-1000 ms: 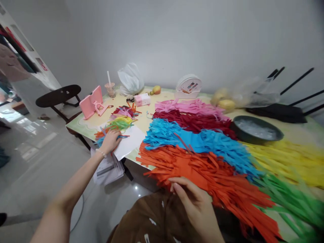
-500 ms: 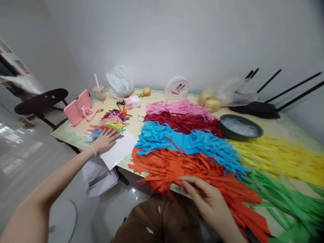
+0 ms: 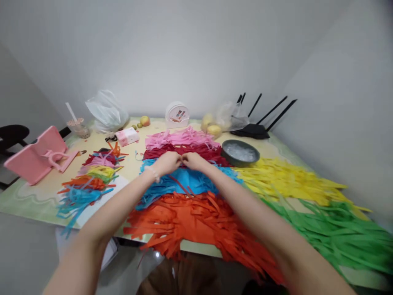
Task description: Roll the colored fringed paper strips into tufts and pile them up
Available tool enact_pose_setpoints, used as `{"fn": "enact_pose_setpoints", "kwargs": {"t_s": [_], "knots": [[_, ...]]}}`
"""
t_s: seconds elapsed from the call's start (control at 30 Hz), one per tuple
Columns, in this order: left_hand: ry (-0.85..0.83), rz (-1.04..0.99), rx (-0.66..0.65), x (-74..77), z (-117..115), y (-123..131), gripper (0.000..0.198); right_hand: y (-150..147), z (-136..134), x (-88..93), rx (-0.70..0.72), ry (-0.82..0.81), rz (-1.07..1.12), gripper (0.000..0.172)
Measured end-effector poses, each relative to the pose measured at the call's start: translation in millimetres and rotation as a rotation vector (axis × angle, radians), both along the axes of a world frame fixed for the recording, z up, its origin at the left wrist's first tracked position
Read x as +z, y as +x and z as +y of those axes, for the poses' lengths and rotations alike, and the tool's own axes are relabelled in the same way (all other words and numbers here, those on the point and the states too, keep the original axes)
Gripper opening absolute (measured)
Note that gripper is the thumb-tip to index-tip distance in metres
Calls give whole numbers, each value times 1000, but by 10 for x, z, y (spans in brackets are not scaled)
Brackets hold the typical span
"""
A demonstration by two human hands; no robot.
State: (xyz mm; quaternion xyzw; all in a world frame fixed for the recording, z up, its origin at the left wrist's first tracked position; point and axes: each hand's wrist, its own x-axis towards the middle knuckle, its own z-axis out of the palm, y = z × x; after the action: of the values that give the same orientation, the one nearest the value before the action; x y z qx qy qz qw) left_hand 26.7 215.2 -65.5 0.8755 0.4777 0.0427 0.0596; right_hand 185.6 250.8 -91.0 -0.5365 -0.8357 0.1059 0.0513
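My left hand and my right hand meet at the border of the dark red fringed strips and the blue ones. Fingers of both are closed and pinched together; what they hold, if anything, is too small to make out. Pink fringe lies behind the red. Orange fringe spreads along the front edge. To the right are yellow strips and green strips. A small multicoloured fringed bundle rests on the left, partly over a white sheet.
A dark bowl with clear contents stands right of the red fringe. Behind are a round white holder, yellowish fruit, a plastic bag, a cup with a straw and a black object with rods. A pink stand is at left.
The view has turned right. My left hand has left the small multicoloured bundle, my right hand has left the orange fringe, and both have come together over the blue and red fringe.
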Motion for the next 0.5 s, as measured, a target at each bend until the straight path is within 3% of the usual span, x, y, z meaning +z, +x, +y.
{"fn": "enact_pose_setpoints", "kwargs": {"t_s": [0.07,0.13,0.23,0.33,0.4,0.5], "knots": [[-62,78,17,-220,244,312,20,14,118,-204,-45,-22,-87,29],[-84,143,39,-414,380,428,28,172,219,-327,-121,-8,-153,34],[-75,211,38,-575,440,405,34,530,329,-330,-253,35,-215,36],[-50,253,11,-594,461,377,33,767,350,-229,-310,100,-238,36],[-34,270,-2,-576,493,403,32,769,315,-183,-240,150,-231,36],[-21,283,-8,-546,554,465,30,633,253,-201,-9,143,-221,31]]}}
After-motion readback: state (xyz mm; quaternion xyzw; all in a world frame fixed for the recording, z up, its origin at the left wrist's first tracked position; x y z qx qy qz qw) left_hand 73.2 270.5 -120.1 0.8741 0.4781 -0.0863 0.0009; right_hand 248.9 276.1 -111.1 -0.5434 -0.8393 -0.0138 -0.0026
